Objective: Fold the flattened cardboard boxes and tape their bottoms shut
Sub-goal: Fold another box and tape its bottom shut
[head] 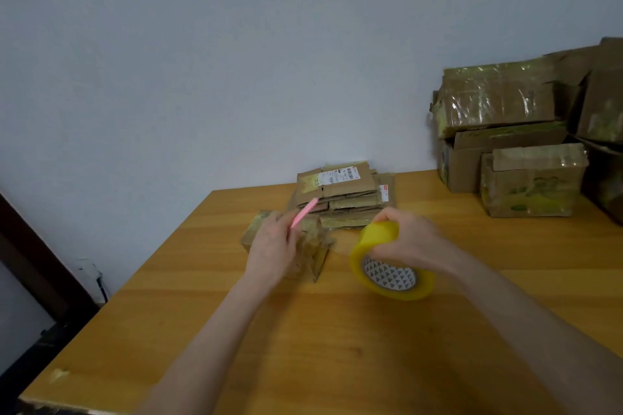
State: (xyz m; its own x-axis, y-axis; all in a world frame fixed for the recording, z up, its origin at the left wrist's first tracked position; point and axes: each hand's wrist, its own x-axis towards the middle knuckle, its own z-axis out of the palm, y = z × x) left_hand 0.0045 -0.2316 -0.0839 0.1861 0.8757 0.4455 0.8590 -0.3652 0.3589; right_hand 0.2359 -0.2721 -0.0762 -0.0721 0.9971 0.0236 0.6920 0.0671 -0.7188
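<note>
The left hand [273, 246] lies on top of a small cardboard box [318, 254], its fingers curled round a slim pink cutter [305, 212]. The cutter's long axis slants from the hand toward the far right, tip raised. The right hand [413, 239] grips a yellow tape roll [379, 235] from above, fingers wrapped over its rim. The roll is tilted, with its patterned core facing the near side. Whether the roll touches the table [337, 347] cannot be told.

The box sits mid-table, one corner pointing near; blur hides its long axis. Just beyond it lies a stack of flattened boxes [347, 193], long side running left to right. Folded, taped boxes [529, 185] are piled at the far right.
</note>
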